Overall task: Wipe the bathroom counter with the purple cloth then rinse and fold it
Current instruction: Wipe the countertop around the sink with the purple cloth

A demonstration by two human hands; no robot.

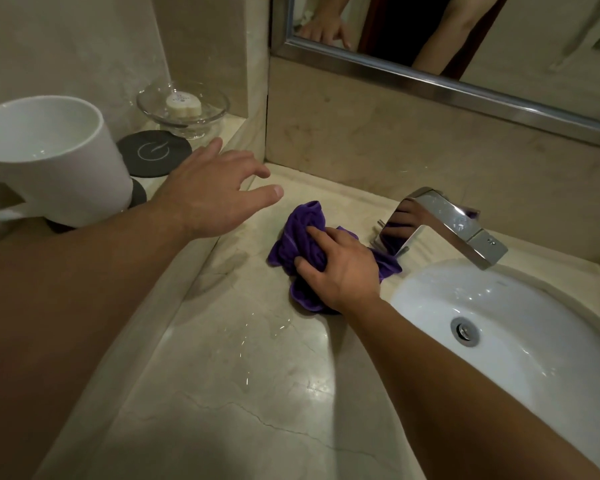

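The purple cloth (300, 237) lies bunched on the beige marble counter (243, 375), just left of the chrome faucet (447, 225). My right hand (340, 268) grips the cloth from above, with fingers and thumb curled into its folds. My left hand (212, 192) hovers with spread, relaxed fingers over the edge of the raised ledge (236, 131) at the left, holding nothing. A few water drops glint on the counter in front of the cloth.
A white sink basin (499, 327) with a metal drain (465, 331) is at the right. On the ledge stand a white mug (49, 157), dark round coasters (153, 152) and a glass dish (184, 105) holding soap. A mirror (465, 36) hangs above the back wall.
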